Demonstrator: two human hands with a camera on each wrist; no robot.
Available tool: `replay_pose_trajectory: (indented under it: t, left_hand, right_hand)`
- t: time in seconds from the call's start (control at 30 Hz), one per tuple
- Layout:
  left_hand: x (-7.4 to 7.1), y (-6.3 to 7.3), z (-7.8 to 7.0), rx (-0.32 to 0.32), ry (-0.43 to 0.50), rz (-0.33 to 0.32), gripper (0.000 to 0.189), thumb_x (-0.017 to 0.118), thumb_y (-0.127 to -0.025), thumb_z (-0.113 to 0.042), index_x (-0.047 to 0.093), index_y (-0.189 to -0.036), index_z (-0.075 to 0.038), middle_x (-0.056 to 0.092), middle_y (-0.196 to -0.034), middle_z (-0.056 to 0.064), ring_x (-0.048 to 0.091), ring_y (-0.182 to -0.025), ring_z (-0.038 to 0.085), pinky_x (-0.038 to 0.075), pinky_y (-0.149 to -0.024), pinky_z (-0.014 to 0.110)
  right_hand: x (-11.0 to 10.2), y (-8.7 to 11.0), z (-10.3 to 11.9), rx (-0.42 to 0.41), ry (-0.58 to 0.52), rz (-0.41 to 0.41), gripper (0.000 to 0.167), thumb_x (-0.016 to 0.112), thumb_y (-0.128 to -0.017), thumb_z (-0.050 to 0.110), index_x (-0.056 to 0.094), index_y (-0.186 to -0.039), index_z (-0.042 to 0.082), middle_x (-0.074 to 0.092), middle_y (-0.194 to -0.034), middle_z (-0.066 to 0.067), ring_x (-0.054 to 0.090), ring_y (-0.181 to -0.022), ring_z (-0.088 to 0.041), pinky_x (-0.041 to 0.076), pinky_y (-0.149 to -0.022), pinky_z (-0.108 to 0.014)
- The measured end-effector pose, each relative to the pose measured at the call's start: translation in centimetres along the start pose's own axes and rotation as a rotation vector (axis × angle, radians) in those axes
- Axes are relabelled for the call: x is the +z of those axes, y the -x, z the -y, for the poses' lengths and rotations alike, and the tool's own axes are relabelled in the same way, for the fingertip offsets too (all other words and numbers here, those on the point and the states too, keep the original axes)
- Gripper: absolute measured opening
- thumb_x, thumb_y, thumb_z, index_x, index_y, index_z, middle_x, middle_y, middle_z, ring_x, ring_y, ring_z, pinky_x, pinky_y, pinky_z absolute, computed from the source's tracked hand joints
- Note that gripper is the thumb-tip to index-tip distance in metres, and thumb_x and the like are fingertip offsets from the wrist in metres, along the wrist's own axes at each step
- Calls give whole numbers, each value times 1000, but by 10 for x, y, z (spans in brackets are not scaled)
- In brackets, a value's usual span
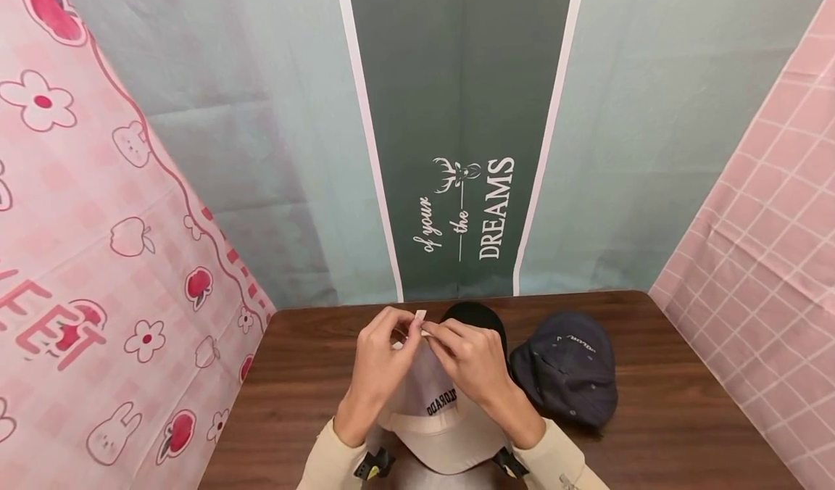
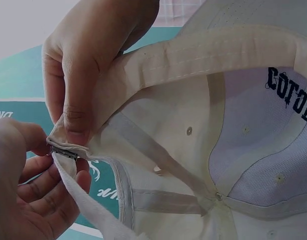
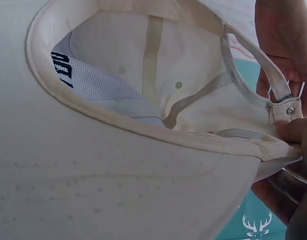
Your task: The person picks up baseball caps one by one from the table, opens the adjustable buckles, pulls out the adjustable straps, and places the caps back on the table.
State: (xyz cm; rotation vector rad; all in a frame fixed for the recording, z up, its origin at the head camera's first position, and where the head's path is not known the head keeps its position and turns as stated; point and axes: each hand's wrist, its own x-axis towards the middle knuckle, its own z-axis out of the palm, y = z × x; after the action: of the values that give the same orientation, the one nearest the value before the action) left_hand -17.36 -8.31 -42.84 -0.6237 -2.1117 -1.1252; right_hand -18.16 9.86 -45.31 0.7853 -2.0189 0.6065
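Note:
A cream baseball cap (image 1: 450, 443) with dark lettering sits between the two hands, its brim toward the person. At its back strap, the left hand (image 1: 381, 352) pinches a pale strap end (image 1: 420, 316) between thumb and fingers. Close beside it, the right hand (image 1: 472, 359) pinches the same closure with its fingertips. A small metal buckle (image 2: 63, 151) shows on the strap between the hands in the left wrist view. In the right wrist view, the cap's inside (image 3: 193, 65) faces the camera, and a rivet (image 3: 289, 111) marks the strap's tab. Fingers partly hide the closure.
Behind the right hand lies a black cap (image 1: 476, 316), partly covered. To the right, a navy cap (image 1: 567, 370) rests on the brown wooden table (image 1: 678, 403). Printed cloths hang around the table, including a green panel (image 1: 457, 77) at the back.

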Motion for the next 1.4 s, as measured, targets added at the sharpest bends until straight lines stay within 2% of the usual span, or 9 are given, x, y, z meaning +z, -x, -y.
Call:
replay_pose_trajectory:
  t: [0.33, 0.57, 0.83, 1.1, 1.4]
  left_hand:
    - [3, -1, -2, -37, 15, 20, 8, 78, -93, -3, 73, -92, -9, 70, -85, 2, 68, -74, 11, 62, -67, 27]
    - [5, 0, -4, -49, 12, 13, 8, 77, -92, -2, 72, -91, -8, 69, -84, 1, 68, -72, 11, 61, -66, 27]
    - [8, 3, -2, -63, 7, 8, 9, 77, -91, -1, 71, -89, -7, 69, -81, 2, 67, -69, 12, 61, -62, 32]
    - [9, 2, -1, -57, -9, 0, 9, 77, -91, 0, 71, -89, -7, 71, -80, 3, 68, -67, 11, 59, -60, 27]
    - [13, 3, -1, -58, -5, -12, 9, 76, -89, 2, 70, -89, -5, 70, -77, 5, 68, -66, 14, 59, -60, 27]
  right_hand:
    - [2, 3, -2, 5, 7, -10, 20, 80, -90, 13, 84, -109, 15, 75, -79, 5, 55, -51, -6, 44, -47, -25]
    - [2, 6, 0, 5, 11, -22, 26, 74, -91, 9, 83, -114, 16, 75, -74, 6, 55, -49, -8, 42, -45, -24]
    - [2, 9, 3, 37, 7, -16, 22, 76, -90, 10, 84, -111, 14, 83, -92, 0, 72, -63, -14, 53, -50, -29]
    - [3, 10, 2, 49, 24, -15, 19, 74, -91, 11, 83, -109, 12, 82, -90, -1, 70, -59, -13, 51, -48, -29]
    - [4, 14, 2, 56, 32, -30, 20, 78, -88, 9, 83, -107, 11, 82, -87, 0, 62, -51, -10, 46, -44, -28]
